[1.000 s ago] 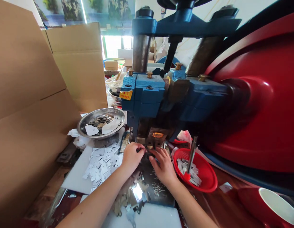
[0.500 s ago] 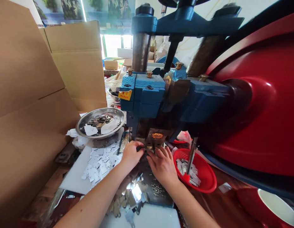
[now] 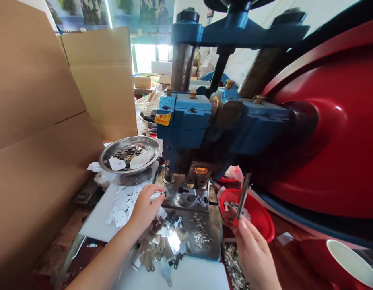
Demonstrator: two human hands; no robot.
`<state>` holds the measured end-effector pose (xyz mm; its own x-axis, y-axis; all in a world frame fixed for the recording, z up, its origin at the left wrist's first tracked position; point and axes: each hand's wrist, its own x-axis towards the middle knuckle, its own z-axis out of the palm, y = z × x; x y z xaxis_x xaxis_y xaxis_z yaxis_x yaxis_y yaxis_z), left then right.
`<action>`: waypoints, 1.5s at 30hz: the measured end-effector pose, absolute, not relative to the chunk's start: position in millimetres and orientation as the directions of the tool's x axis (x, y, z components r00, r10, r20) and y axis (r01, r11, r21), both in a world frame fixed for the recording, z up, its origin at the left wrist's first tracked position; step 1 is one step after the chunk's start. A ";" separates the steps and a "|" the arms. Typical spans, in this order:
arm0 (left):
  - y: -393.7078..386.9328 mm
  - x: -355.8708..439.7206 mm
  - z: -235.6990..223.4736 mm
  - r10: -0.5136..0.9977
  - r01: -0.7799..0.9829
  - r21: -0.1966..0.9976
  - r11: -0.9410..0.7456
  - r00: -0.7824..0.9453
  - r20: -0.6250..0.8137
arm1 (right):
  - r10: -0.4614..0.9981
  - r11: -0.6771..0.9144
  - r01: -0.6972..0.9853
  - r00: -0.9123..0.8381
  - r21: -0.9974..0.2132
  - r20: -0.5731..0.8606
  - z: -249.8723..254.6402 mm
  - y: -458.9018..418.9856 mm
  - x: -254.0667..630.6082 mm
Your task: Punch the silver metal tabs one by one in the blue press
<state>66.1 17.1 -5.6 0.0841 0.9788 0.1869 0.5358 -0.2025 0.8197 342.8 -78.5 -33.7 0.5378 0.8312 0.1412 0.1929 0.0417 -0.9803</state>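
Press [image 3: 204,121] ram sits low over die [image 3: 186,197]. Your left hand [image 3: 145,209] pinches a small plate [image 3: 157,196] at the die's edge; right hand [image 3: 252,249] closes around the rod [image 3: 243,194] over the red bowl [image 3: 258,223]. Risk: fingers near die if ram cycles.

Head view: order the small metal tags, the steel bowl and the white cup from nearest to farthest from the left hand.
1. Small metal tags: just left of the left hand, touching.
2. Steel bowl: behind, to the left.
3. White cup: far right edge.
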 end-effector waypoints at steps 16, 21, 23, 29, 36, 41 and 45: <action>-61.1 49.4 -9.0 0.882 0.740 0.587 -0.329 0.462 -0.088 | 0.952 0.016 0.622 0.230 -0.783 0.202 -27.7 19.9 298.4; -61.3 51.0 -19.9 0.894 0.760 0.556 -0.337 0.444 -0.065 | 0.929 -0.102 0.617 0.340 -0.780 0.147 -26.0 15.5 320.0; -59.7 51.5 -19.0 0.890 0.745 0.569 -0.348 0.454 -0.051 | 0.890 -0.134 0.613 0.421 -0.779 0.178 -29.3 -3.6 341.7; -40.4 67.1 -12.4 0.886 0.710 0.592 -0.381 0.463 0.015 | 0.777 -0.053 0.879 0.335 -0.474 0.533 -38.0 -54.5 347.4; -27.1 78.3 -18.9 0.929 0.792 0.514 -0.329 0.369 0.025 | 0.938 0.248 0.933 -0.164 -0.260 0.306 -44.5 -46.3 286.1; -28.3 81.2 -19.9 0.935 0.791 0.525 -0.314 0.355 0.024 | 0.925 0.252 0.924 -0.144 -0.287 0.350 -45.1 -44.3 287.1; -27.4 82.7 -19.2 0.929 0.787 0.521 -0.331 0.370 0.032 | 0.875 0.258 0.897 -0.061 -0.358 0.480 -31.4 -28.5 287.8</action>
